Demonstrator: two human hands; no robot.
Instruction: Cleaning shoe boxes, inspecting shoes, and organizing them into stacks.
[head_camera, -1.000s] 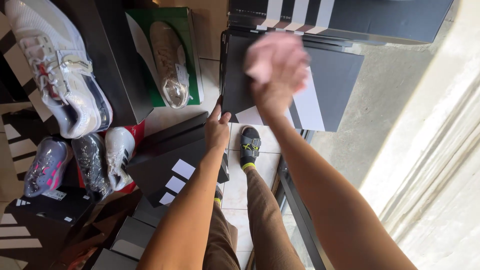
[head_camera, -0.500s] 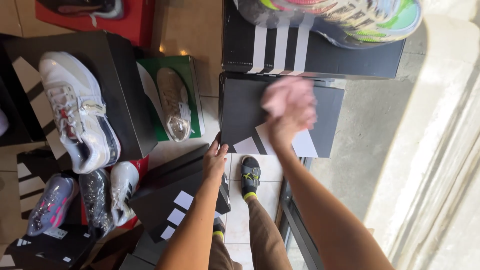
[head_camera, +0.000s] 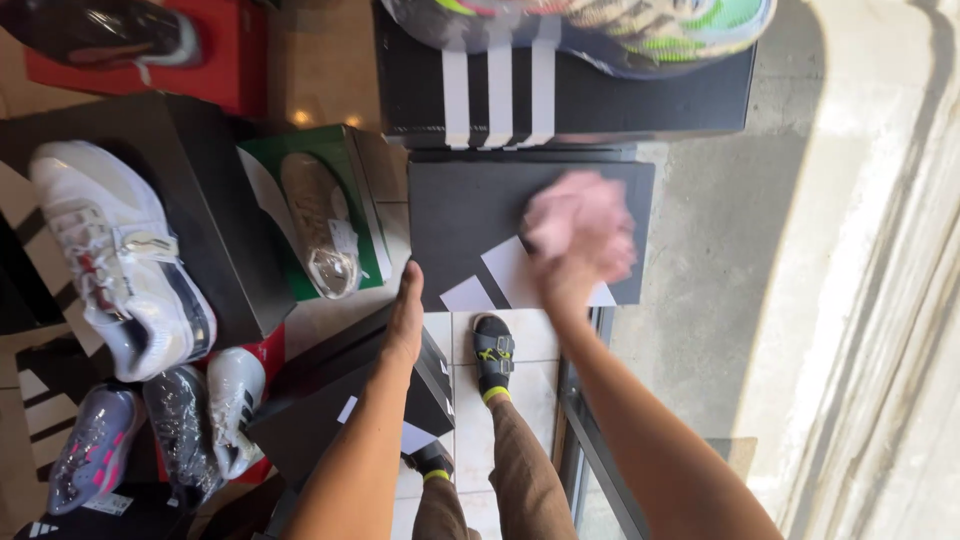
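Your right hand (head_camera: 570, 275) is bunched around a pink cloth (head_camera: 582, 222) and presses it on the lid of the black box (head_camera: 470, 205), blurred with motion. Over the last second the cloth has slid from the box's upper left toward its 3 o'clock side, near the white stripes at the lower edge, so the wiping has covered a fair part of the lid; the 9 o'clock half now lies bare. Your left hand (head_camera: 407, 315) lies flat with fingers straight along the box's left lower corner, gripping nothing, steadying it much as before. Your view has tilted up too: the striped box (head_camera: 560, 95) at 12 o'clock with the bright shoe (head_camera: 600, 25) on it now shows in full. At 9 o'clock of the black box stands the green box (head_camera: 365, 200) with a tan shoe (head_camera: 318, 225), and beyond it a white shoe (head_camera: 120, 255) on another dark box. Your sandal (head_camera: 493, 355) stands at 6 o'clock on the tiles.
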